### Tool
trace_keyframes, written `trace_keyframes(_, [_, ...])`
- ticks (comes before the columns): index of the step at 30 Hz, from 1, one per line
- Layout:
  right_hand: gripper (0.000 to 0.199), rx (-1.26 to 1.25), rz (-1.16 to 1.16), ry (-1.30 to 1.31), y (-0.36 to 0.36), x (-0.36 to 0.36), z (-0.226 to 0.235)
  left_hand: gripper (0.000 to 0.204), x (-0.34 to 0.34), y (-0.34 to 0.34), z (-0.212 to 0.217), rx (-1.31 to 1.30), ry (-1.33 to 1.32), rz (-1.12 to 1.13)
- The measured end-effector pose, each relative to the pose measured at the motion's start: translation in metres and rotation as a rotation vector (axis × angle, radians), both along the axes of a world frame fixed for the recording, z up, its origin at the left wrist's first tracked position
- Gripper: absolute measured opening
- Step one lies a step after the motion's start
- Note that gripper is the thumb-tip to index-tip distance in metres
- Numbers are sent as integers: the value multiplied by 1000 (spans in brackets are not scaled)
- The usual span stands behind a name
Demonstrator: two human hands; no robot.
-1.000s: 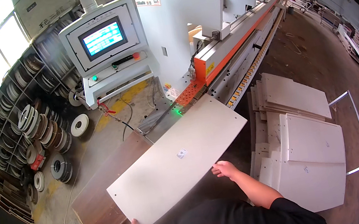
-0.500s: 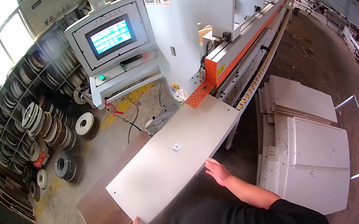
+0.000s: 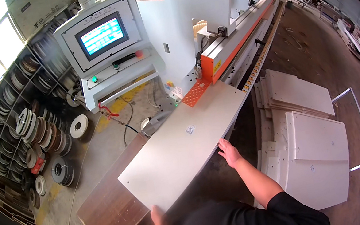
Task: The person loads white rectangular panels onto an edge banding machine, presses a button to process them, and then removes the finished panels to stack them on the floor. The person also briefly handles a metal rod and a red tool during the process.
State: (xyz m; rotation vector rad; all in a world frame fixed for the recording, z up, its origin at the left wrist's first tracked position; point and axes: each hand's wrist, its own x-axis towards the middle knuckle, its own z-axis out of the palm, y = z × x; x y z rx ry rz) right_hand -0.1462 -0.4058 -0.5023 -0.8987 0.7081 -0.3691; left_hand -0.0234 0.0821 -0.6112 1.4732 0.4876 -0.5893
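A long white board with a small printed label lies tilted across the view, its far end on the orange perforated plate of a machine. My left hand grips the board at its near-left corner, with some of its fingers hidden at the edge. Along the board's long side nearest me, my right hand rests its outstretched fingertips against the edge, palm apart from the board. Part of a brown wooden board shows below the white one, on the left.
The machine's orange-sided beam runs far right beside a roller track. A control panel with a lit screen stands ahead. Stacked white boards lie at right; rolls of edge banding fill the left. A cable crosses the floor.
The white board has slid forward and to the right, toward the machine, covering less of the brown board. Both my hands have moved along with it.
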Motion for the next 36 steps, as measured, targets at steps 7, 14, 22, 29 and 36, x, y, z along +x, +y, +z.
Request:
trace_keyframes(7, [51,-228,120,226,11,-39,2,36,1,-73,42,-15,97,-135])
trace_keyframes(14, [37,-155,112,700,79,-235,-84,39,5,-132,30,-65,71,-275])
trace_keyframes(22, [45,-77,-5,1052,141,-414,-151,39,1,-213,82,-75,186,-349])
trace_keyframes(29, [46,-402,-61,1157,63,-417,-140,37,-19,-229,74,45,-50,-749])
trace_keyframes(36, [44,-494,-293,1244,-108,-434,-92,38,-19,-154,-56,322,-380,-1685])
